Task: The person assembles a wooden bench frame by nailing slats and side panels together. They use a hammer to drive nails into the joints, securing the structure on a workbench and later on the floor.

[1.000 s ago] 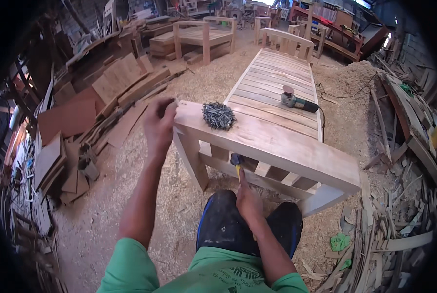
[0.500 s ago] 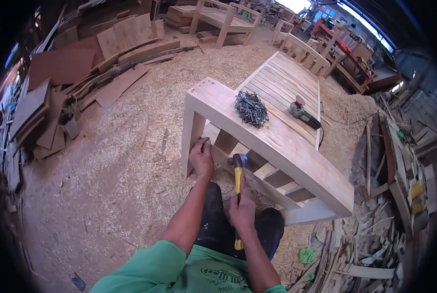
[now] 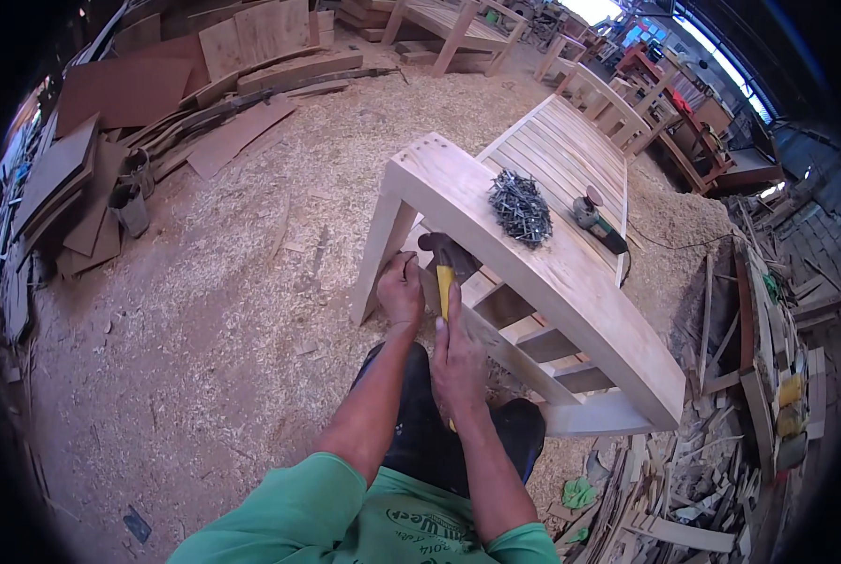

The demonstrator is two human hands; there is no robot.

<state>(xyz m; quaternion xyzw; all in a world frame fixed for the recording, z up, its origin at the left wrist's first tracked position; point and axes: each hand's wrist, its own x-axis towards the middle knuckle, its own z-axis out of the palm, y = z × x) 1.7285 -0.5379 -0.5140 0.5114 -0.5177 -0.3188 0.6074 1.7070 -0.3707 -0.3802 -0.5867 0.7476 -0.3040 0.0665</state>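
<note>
My right hand (image 3: 460,368) is wrapped around the yellow handle of a claw hammer (image 3: 446,282). The hammer's dark head is up beside my left hand (image 3: 402,293), inside the wooden end frame (image 3: 533,273) of a slatted bed. The left fingers are pinched together at the frame's lower rail, near the left post. What they pinch is too small to make out. On the frame's broad top board lies a heap of nails (image 3: 521,209). An angle grinder (image 3: 599,224) rests on the slats (image 3: 571,141) behind it.
Wood shavings cover the floor (image 3: 223,310). Boards and panels (image 3: 124,89) are stacked at the far left. Scrap wood (image 3: 684,489) and a green cloth (image 3: 578,493) lie at the lower right. Another wooden frame (image 3: 453,38) stands at the back. The grinder's cord trails right.
The hammer has risen and shifted slightly left, its head now close beside my left hand. My left hand stays pinched at the rail. The whole view has shifted a little.
</note>
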